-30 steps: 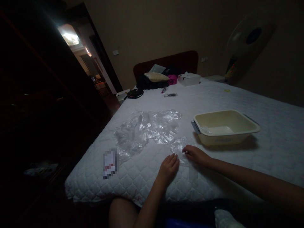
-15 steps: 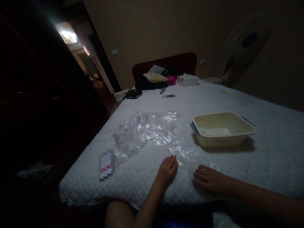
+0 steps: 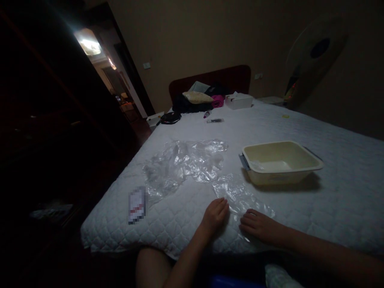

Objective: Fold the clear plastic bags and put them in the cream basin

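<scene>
Fingers point(image 3: 223, 203) of the left hand point(image 3: 215, 216) lie flat and loose on the near edge of a small clear plastic sheet point(image 3: 237, 195); the right hand point(image 3: 260, 225) rests palm down, fingers spread and slack, on the same sheet's near right corner; neither hand grips anything. The sheet is thin, see-through and wrinkled, lying on the white quilted bed point(image 3: 330, 200) just in front of the person; its edges fade into the quilt and are hard to trace in the dim light. Beyond it to the left lies a bigger crumpled plastic sheet point(image 3: 183, 164); to the right stands a cream tub point(image 3: 280, 162), its contents unclear; a blurred-out card point(image 3: 137, 205) lies near the bed's corner; at the far end sit a white box point(image 3: 239, 100), a pillow point(image 3: 197, 97) and dark clothes point(image 3: 183, 106); a fan point(image 3: 316, 48) stands in shadow.
</scene>
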The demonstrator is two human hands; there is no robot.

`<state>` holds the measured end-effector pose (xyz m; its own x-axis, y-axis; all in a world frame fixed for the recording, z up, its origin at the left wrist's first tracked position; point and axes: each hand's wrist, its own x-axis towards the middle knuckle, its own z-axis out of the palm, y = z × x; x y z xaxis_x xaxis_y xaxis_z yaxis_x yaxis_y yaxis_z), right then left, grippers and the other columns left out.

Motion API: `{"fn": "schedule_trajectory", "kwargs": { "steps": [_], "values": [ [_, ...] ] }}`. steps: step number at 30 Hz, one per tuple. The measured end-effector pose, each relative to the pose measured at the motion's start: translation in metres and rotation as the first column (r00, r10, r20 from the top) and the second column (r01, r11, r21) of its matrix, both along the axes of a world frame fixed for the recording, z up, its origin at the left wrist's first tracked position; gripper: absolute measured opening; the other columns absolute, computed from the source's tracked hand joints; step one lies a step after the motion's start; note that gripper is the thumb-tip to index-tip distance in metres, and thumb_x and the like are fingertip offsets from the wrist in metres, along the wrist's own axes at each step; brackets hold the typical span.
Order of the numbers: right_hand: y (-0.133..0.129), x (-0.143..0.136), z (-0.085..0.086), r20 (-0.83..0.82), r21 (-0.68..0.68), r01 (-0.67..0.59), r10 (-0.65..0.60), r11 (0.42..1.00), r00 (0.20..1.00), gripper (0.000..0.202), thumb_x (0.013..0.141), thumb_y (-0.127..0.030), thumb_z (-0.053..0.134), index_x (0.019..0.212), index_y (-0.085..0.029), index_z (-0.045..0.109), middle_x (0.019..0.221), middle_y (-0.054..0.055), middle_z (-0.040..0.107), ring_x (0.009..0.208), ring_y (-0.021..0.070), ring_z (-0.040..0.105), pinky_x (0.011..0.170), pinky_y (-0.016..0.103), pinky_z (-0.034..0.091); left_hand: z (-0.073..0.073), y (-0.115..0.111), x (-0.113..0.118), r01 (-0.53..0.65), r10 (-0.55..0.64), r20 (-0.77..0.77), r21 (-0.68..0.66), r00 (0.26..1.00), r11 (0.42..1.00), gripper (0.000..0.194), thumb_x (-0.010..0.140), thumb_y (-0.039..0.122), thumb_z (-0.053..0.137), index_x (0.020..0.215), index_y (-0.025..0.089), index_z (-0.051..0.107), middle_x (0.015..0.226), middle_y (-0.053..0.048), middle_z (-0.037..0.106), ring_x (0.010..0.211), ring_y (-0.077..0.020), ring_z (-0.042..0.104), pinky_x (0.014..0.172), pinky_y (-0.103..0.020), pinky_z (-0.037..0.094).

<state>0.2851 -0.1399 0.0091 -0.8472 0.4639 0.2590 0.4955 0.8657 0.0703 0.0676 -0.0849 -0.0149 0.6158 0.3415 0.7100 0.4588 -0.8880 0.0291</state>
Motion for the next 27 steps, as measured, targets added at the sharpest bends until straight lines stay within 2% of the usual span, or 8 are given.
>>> {"fn": "schedule_trajectory", "kwargs": {
  "steps": [7, 11, 14, 18, 21, 23, 25, 27],
  "values": [
    [0.004, 0.0, 0.0, -0.16, -0.059, 0.091, -0.099, 0.994, 0.982, 0.022, 0.086, -0.012, 0.037, 0.091, -0.016, 0.058, 0.08, 0.007, 0.06, 0.076, 0.0162, 0.051, 0.074, 0.034, 0.039, -0.006, -0.003, 0.014, -0.009, 0.004, -0.146, -0.035, 0.989, 0.999, 0.023, 0.086, 0.013, 0.04, 0.103, 0.012, 0.056, 0.102, -0.011, 0.063, 0.104, -0.0185, 0.054, 0.087, -0.036, 0.048],
    [0.004, 0.001, 0.003, -0.239, -0.19, 0.181, -0.225, 0.965, 0.945, 0.023, 0.083, -0.013, 0.039, 0.098, -0.016, 0.057, 0.087, 0.008, 0.061, 0.08, 0.0181, 0.053, 0.072, 0.033, 0.042, -0.01, -0.004, 0.014, -0.015, 0.014, -0.133, -0.007, 0.991, 1.0, 0.024, 0.085, 0.013, 0.042, 0.104, 0.012, 0.055, 0.105, -0.009, 0.062, 0.104, -0.0188, 0.054, 0.089, -0.035, 0.046],
    [0.006, 0.001, 0.005, -0.301, -0.319, 0.28, -0.377, 0.905, 0.876, 0.023, 0.081, -0.015, 0.041, 0.098, -0.017, 0.057, 0.089, 0.008, 0.062, 0.082, 0.0194, 0.055, 0.075, 0.035, 0.044, -0.011, -0.005, 0.014, -0.021, 0.019, -0.165, -0.011, 0.986, 1.0, 0.025, 0.085, 0.014, 0.043, 0.106, 0.013, 0.054, 0.109, -0.01, 0.06, 0.107, -0.0193, 0.052, 0.09, -0.036, 0.045],
    [0.014, 0.0, 0.006, -0.394, -0.446, 0.375, -0.555, 0.813, 0.733, 0.023, 0.082, -0.02, 0.042, 0.099, -0.018, 0.057, 0.094, 0.009, 0.063, 0.088, 0.0202, 0.057, 0.08, 0.036, 0.044, -0.009, -0.007, 0.014, -0.026, 0.024, -0.197, -0.007, 0.98, 1.0, 0.024, 0.085, 0.015, 0.043, 0.106, 0.013, 0.055, 0.112, -0.011, 0.058, 0.109, -0.0202, 0.05, 0.09, -0.037, 0.044],
    [0.025, -0.001, 0.009, -0.398, -0.53, 0.407, -0.642, 0.744, 0.655, 0.025, 0.082, -0.024, 0.042, 0.1, -0.017, 0.056, 0.094, 0.009, 0.064, 0.086, 0.0205, 0.059, 0.078, 0.035, 0.045, -0.007, -0.007, 0.014, -0.036, 0.033, -0.215, -0.008, 0.976, 0.999, 0.023, 0.085, 0.016, 0.043, 0.105, 0.014, 0.055, 0.11, -0.011, 0.059, 0.108, -0.0196, 0.051, 0.089, -0.038, 0.045],
    [0.032, -0.001, 0.012, -0.377, -0.567, 0.409, -0.666, 0.715, 0.643, 0.026, 0.082, -0.025, 0.041, 0.102, -0.017, 0.055, 0.089, 0.008, 0.065, 0.08, 0.0197, 0.06, 0.073, 0.033, 0.047, -0.007, -0.008, 0.013, -0.039, 0.033, -0.225, -0.023, 0.974, 0.999, 0.023, 0.086, 0.016, 0.042, 0.105, 0.015, 0.054, 0.109, -0.01, 0.059, 0.107, -0.0189, 0.051, 0.089, -0.038, 0.044],
    [0.037, 0.001, 0.016, -0.362, -0.54, 0.414, -0.647, 0.732, 0.671, 0.027, 0.082, -0.024, 0.039, 0.103, -0.016, 0.054, 0.085, 0.008, 0.064, 0.076, 0.0193, 0.06, 0.071, 0.033, 0.046, -0.007, -0.008, 0.013, -0.041, 0.031, -0.226, -0.038, 0.974, 0.998, 0.023, 0.086, 0.016, 0.042, 0.106, 0.015, 0.054, 0.108, -0.01, 0.06, 0.108, -0.019, 0.051, 0.089, -0.038, 0.044],
    [0.037, 0.006, 0.021, -0.342, -0.426, 0.398, -0.552, 0.812, 0.76, 0.027, 0.081, -0.021, 0.04, 0.102, -0.014, 0.055, 0.088, 0.01, 0.063, 0.08, 0.0201, 0.058, 0.073, 0.034, 0.044, -0.009, -0.008, 0.013, -0.039, 0.028, -0.218, -0.048, 0.976, 0.998, 0.024, 0.086, 0.016, 0.042, 0.107, 0.015, 0.054, 0.109, -0.01, 0.059, 0.108, -0.0196, 0.05, 0.089, -0.039, 0.044]
  ]
}}
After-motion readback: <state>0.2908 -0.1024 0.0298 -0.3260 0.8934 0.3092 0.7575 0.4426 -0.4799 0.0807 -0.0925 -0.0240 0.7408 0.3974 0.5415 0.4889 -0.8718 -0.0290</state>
